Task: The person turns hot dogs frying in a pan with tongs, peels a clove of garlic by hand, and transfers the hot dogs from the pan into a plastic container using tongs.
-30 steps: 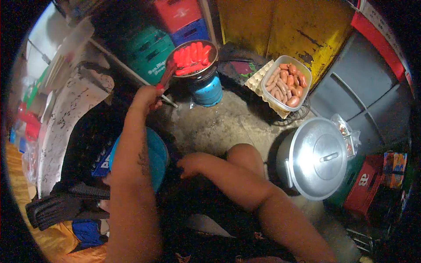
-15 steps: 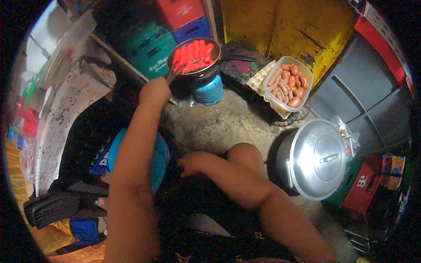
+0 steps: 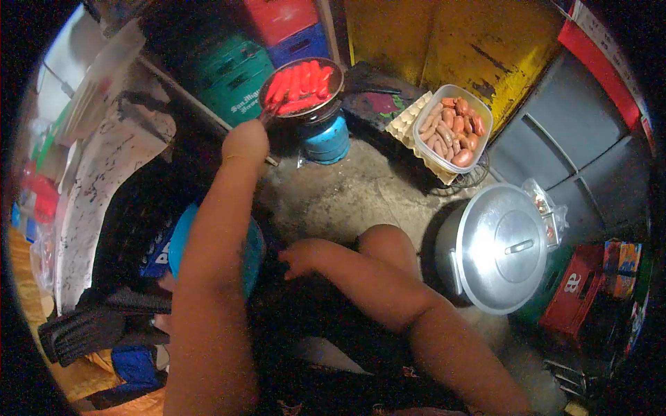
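Note:
My left hand (image 3: 245,143) reaches forward and is closed around slim tongs (image 3: 266,114), their tips blurred at the near left rim of a frying pan (image 3: 341,84). Several bright red hotdogs (image 3: 300,83) lie in the pan, some side by side and one crosswise at the near side. The pan sits on a small stove with a blue gas canister (image 3: 327,141). Near my bent knee (image 3: 387,244), my right hand (image 3: 302,258) hangs loosely over my lap. It appears to hold nothing, its fingers slightly bent and partly lost in shadow.
Right of the stove, a clear plastic tub (image 3: 454,92) of sausages rests on an egg tray (image 3: 406,123). A large lidded metal pot (image 3: 505,246) stands at right, near a red crate (image 3: 572,288). A blue basin (image 3: 186,239) is beside my left arm; green crates (image 3: 232,80) stand behind.
The view has shifted slightly, and the pan and tub appear a little further left. My left hand and the tongs are slightly lower relative to the pan. My right hand stays in place.

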Motion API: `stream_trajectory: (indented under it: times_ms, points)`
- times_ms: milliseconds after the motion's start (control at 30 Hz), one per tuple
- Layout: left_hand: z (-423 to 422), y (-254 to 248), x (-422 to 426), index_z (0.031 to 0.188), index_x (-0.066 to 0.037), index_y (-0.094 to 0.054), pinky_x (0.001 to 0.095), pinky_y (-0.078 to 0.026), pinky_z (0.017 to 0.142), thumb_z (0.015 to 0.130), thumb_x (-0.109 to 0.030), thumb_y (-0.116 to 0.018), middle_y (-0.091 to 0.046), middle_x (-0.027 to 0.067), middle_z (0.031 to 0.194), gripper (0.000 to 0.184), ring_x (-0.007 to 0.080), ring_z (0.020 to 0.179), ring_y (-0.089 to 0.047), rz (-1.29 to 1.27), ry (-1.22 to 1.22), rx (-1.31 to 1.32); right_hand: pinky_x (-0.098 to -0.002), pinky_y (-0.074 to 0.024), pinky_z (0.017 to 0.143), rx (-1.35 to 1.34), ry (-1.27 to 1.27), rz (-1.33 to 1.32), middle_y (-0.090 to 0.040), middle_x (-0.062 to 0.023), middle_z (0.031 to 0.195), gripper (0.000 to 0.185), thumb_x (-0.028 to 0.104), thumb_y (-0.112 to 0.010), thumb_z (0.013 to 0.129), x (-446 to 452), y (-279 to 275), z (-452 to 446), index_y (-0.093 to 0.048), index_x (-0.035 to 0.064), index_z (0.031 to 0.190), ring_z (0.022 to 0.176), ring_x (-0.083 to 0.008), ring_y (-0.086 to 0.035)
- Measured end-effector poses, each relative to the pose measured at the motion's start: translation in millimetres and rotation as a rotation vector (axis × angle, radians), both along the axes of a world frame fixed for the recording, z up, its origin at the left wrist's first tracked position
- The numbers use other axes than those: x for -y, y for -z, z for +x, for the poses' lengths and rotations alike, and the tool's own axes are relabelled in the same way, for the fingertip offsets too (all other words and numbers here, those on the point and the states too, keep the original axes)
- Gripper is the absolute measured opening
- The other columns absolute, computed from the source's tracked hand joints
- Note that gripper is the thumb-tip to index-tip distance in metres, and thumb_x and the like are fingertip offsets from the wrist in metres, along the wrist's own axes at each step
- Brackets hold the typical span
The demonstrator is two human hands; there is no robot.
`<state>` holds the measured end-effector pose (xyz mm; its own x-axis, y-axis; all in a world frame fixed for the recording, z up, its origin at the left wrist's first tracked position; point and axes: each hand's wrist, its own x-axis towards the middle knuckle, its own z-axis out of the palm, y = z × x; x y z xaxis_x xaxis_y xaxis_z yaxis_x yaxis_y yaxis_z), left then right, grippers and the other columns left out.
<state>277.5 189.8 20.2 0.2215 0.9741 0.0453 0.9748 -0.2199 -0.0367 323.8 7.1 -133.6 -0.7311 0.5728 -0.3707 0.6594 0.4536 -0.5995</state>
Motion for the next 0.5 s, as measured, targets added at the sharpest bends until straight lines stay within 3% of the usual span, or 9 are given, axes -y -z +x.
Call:
stream_trajectory:
  times_ms: [133, 233, 333, 433, 500]
  points:
    - [-23, 0, -16, 0.102, -0.001, -0.069, 0.0458, -0.055, 0.083, 0.084, -0.019, -0.068, -0.070, 0.0228, 0.106, 0.026, 0.0379, 0.095, -0.069, 0.003, 0.033, 0.022, -0.0522, -0.0496, 0.093, -0.006, -0.008, -0.009, -0.066, -0.0179, 0.119, 0.066, 0.051, -0.069, 0.081, -3, -1, 2, -0.056, 0.0103, 0.131, 0.111, -0.0393, -0.062]
    - [-35, -8, -24, 0.099, 0.000, -0.068, 0.0418, -0.055, 0.065, 0.082, -0.021, -0.075, -0.071, 0.0176, 0.088, 0.028, 0.0307, 0.076, -0.071, -0.165, 0.017, 0.243, -0.0525, -0.0498, 0.092, -0.002, -0.005, 0.000, -0.067, -0.0178, 0.118, 0.065, 0.050, -0.070, 0.081, -3, -1, 1, -0.056, 0.0106, 0.131, 0.110, -0.0393, -0.062]
    - [-40, -16, -18, 0.098, -0.002, -0.066, 0.0351, -0.047, 0.047, 0.088, -0.022, -0.071, -0.063, 0.0087, 0.071, 0.023, 0.0195, 0.056, -0.062, -0.459, -0.166, 0.645, -0.0527, -0.0498, 0.092, -0.036, 0.042, -0.012, -0.067, -0.0181, 0.117, 0.065, 0.048, -0.071, 0.081, -1, 13, -1, -0.056, 0.0105, 0.131, 0.109, -0.0397, -0.062]
    - [-51, -10, -20, 0.100, -0.005, -0.064, 0.0279, -0.041, 0.039, 0.092, -0.024, -0.069, -0.057, 0.0029, 0.066, 0.020, 0.0120, 0.049, -0.054, -0.609, -0.181, 0.927, -0.0526, -0.0495, 0.093, -0.041, 0.041, -0.001, -0.067, -0.0185, 0.117, 0.064, 0.046, -0.071, 0.081, -1, 10, -3, -0.056, 0.0103, 0.131, 0.109, -0.0401, -0.062]
    - [-54, -4, -17, 0.101, -0.006, -0.064, 0.0260, -0.041, 0.039, 0.093, -0.024, -0.068, -0.059, 0.0032, 0.068, 0.020, 0.0110, 0.049, -0.054, -0.655, -0.264, 1.082, -0.0524, -0.0494, 0.093, -0.036, 0.046, -0.007, -0.066, -0.0187, 0.117, 0.064, 0.046, -0.071, 0.081, -1, 8, -4, -0.056, 0.0103, 0.132, 0.110, -0.0401, -0.062]
